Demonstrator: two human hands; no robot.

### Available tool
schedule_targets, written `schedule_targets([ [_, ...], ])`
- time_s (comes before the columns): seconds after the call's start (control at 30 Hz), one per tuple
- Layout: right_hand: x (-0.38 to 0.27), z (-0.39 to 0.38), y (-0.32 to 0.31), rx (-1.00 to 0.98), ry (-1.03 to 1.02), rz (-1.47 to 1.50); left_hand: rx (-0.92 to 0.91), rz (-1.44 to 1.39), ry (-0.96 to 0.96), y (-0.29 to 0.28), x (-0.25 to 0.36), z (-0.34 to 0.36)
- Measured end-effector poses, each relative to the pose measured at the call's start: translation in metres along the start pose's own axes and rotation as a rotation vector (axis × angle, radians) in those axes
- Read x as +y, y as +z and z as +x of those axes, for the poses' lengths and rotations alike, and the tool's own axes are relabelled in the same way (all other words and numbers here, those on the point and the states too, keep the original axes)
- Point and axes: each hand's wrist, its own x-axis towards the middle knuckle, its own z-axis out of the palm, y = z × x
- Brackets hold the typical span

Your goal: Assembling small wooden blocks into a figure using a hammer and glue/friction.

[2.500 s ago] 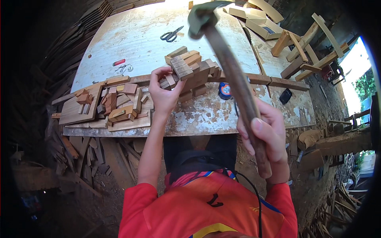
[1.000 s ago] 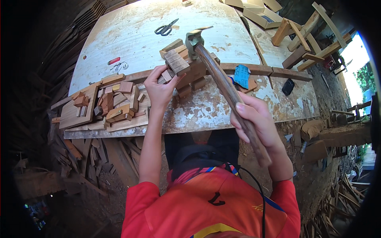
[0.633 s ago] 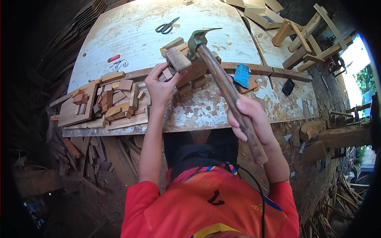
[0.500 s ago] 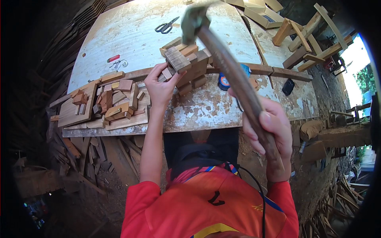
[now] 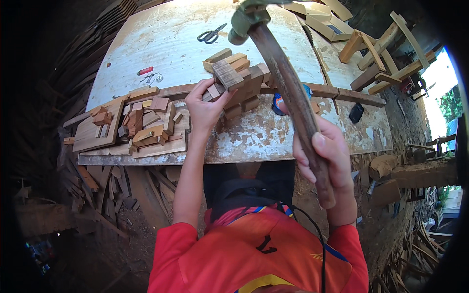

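Observation:
My right hand [image 5: 331,149] is wrapped round the wooden handle of a hammer [image 5: 289,83]. The hammer is raised, its metal head toward the far side of the bench and its butt end toward me. Between the thumb and fingers of my left hand [image 5: 205,112] is a wooden block [image 5: 227,75]. It sits among several blocks stacked or joined together, including a wider, darker wood piece [image 5: 253,80] on the right; how they are fixed cannot be seen. A blue tape measure [image 5: 280,104] lies partly behind the hammer handle.
Loose wood offcuts [image 5: 149,129] lie on boards at the bench's left. Scissors [image 5: 212,34] and a small red item [image 5: 145,71] are farther back. A wooden rail [image 5: 359,96] crosses the worktable [image 5: 176,24]. A black phone-like object [image 5: 356,113] lies right, below a wooden frame [image 5: 376,53].
The hammer has shifted slightly and shows more sharply, still raised in my right hand. My left hand keeps its hold on the block. The whole view has shifted a little.

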Motion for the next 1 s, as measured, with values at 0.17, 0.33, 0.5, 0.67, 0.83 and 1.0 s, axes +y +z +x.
schedule_targets([
  [0.17, 0.004, 0.017, -0.012, 0.033, 0.193, 0.017, -0.01, 0.012, -0.012, 0.003, -0.005, 0.0],
  [0.33, -0.005, 0.003, -0.006, -0.022, 0.039, 0.059, -0.026, -0.01, -0.066, 0.002, 0.0, 0.001],
  [0.5, 0.005, 0.007, -0.003, 0.081, 0.161, 0.029, -0.009, 0.017, 0.024, 0.007, -0.003, -0.001],
  [0.67, 0.006, -0.02, 0.003, 0.018, -0.09, 0.099, 0.035, 0.019, 0.018, 0.01, 0.001, -0.002],
  [0.83, 0.013, -0.005, -0.005, 0.097, 0.138, 0.014, 0.013, -0.002, -0.009, 0.014, -0.008, -0.001],
  [1.0, 0.01, -0.016, -0.007, 0.031, -0.142, 0.049, 0.025, 0.029, 0.02, 0.012, -0.002, -0.001],
])
